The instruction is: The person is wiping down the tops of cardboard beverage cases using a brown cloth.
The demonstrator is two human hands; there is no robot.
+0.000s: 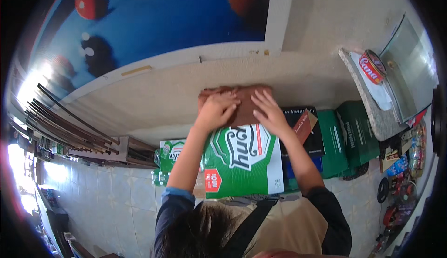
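Observation:
A folded reddish-brown cloth (pixel 244 107) lies on the far end of a green and white cardboard carton (pixel 244 174), close to the wall. My left hand (pixel 217 109) rests on the left part of the cloth, fingers bent over it. On the right part lies my right hand (pixel 269 113), palm down with the fingers spread. The carton bears large printed lettering and stands right before my body.
Black (pixel 300 114) and green boxes (pixel 328 142) stand right of the carton. Beyond them, a stone shelf (pixel 366 107) carries a red tin (pixel 373 67) and a glass pane (pixel 407 69). Billiard cues (pixel 70 125) lean in a rack at left; a billiard poster (pixel 174 20) hangs above.

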